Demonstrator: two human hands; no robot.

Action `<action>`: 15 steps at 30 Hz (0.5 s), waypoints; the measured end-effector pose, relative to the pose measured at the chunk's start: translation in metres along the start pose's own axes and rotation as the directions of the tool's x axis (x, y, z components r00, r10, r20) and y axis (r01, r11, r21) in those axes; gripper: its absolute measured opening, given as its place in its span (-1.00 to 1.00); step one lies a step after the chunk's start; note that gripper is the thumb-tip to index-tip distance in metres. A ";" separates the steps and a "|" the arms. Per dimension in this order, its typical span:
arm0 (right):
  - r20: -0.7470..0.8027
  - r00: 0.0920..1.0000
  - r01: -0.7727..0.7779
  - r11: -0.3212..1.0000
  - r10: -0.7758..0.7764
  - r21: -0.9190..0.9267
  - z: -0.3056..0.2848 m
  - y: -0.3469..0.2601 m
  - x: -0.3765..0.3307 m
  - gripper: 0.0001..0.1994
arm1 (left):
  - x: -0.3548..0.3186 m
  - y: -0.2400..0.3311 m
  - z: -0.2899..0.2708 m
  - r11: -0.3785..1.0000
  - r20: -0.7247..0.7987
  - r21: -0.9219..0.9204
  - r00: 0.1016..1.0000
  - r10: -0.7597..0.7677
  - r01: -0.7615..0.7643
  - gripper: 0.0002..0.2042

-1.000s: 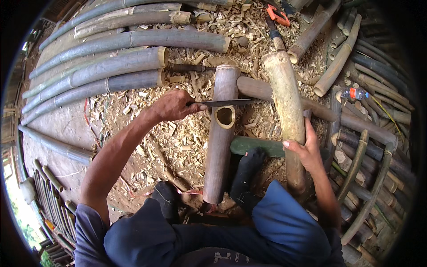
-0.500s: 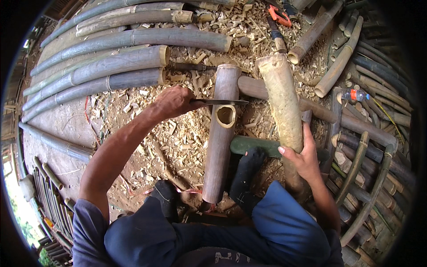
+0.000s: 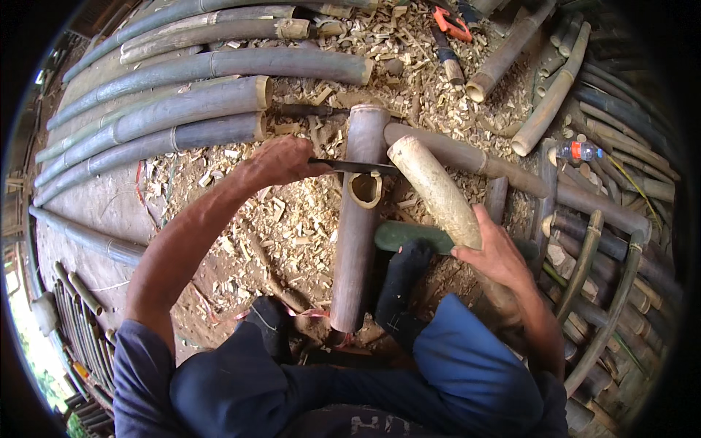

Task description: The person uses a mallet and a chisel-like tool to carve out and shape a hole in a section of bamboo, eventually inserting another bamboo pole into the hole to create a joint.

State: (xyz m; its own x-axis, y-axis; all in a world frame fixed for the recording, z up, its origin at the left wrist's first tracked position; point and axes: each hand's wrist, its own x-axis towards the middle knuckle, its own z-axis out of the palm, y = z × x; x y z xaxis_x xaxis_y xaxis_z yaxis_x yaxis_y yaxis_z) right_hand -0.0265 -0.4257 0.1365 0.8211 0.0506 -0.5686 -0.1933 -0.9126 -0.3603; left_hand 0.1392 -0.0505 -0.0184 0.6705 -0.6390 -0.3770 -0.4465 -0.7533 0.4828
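My left hand (image 3: 283,160) is closed round the handle of a dark-bladed knife (image 3: 343,166). The blade lies across a thick bamboo pole (image 3: 352,270), at the far rim of the round hole cut in it. In my right hand (image 3: 496,252) is a pale, rough wooden club (image 3: 434,186), gripped at its near end and tilted so its far end hangs beside the knife tip. Blade and club are close; whether they touch I cannot tell. My socked feet flank the pole, the right foot (image 3: 407,281) by a green bamboo crosspiece (image 3: 416,237).
Wood chips (image 3: 307,208) litter the ground. Several long bamboo poles (image 3: 212,98) lie at the far left. An orange-handled saw (image 3: 453,24) sits at the back. To the right are a plastic bottle (image 3: 582,151), stacked bamboo and a bamboo frame (image 3: 610,328).
The club has swung down and to the left, its far end now near the knife blade. My left hand and the knife have shifted only slightly.
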 end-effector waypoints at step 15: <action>-0.327 0.937 0.207 0.949 -0.123 0.237 -0.014 -0.001 -0.016 -0.20 | 0.001 -0.001 0.001 0.994 0.116 -0.081 0.992 -0.057 0.066 -0.39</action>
State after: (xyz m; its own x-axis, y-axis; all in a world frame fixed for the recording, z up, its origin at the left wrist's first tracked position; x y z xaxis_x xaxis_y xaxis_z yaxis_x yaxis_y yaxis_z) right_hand -0.0323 -0.4317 0.1561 0.9688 0.0263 -0.2464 -0.1408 -0.7598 -0.6347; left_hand 0.1394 -0.0500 -0.0205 0.6215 -0.6089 -0.4929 -0.3514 -0.7790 0.5193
